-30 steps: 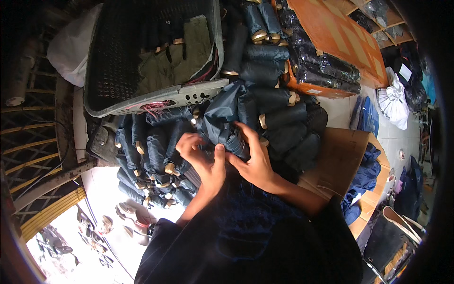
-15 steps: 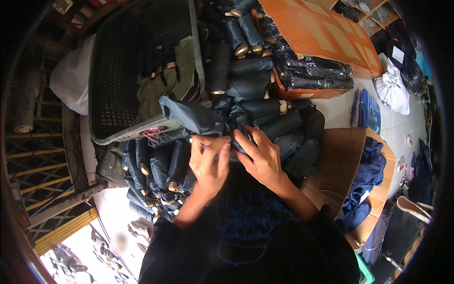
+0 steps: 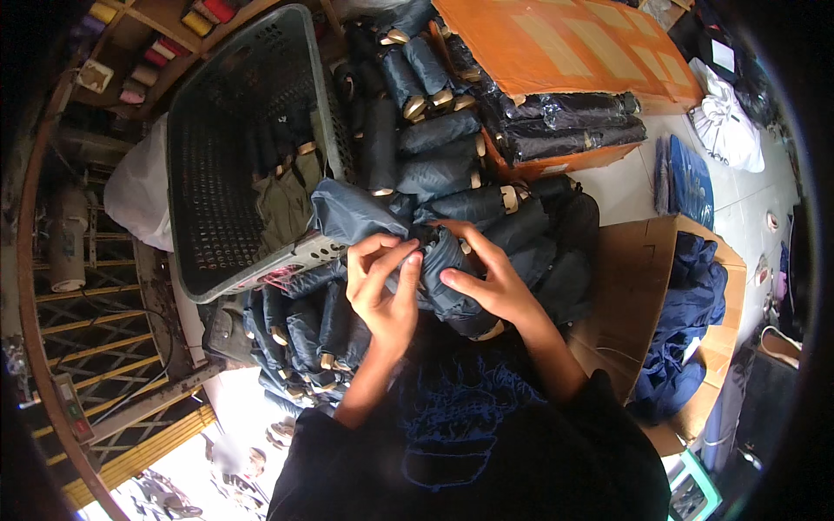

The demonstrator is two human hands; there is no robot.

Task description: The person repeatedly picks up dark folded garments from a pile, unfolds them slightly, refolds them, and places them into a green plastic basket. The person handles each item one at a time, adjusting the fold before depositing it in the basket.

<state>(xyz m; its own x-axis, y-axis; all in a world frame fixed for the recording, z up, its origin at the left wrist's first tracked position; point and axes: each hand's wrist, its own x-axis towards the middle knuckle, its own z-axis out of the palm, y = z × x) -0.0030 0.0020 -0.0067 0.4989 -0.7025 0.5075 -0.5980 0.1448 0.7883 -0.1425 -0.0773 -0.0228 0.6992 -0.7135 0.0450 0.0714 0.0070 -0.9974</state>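
Observation:
Between my hands is a slate-blue fabric bundle (image 3: 446, 291), gathered and creased, with a tan piece at its lower end. A loose flap of the same cloth (image 3: 354, 211) sticks out beyond my left fingers, toward the basket. My left hand (image 3: 380, 285) pinches the cloth near the middle, thumb against fingers. Curled around the bundle's right side, my right hand (image 3: 488, 273) has its thumb lying on the near face. What lies between the fingertips is partly hidden. Many similar rolled bundles (image 3: 439, 135) with tan ends lie piled just beyond.
A dark perforated plastic basket (image 3: 326, 113) with olive cloth inside stands at left. More rolls (image 3: 304, 334) lie below it. An orange carton (image 3: 573, 52) holds plastic-wrapped dark packs. On the right, a cardboard box (image 3: 625, 282) contains navy cloth (image 3: 682, 321). Thread spools (image 3: 208, 13) sit on a shelf.
My right hand has spread around the bundle, which now shows more of its rounded body and tan end below. The loose flap has shifted slightly. The whole view has shifted a little.

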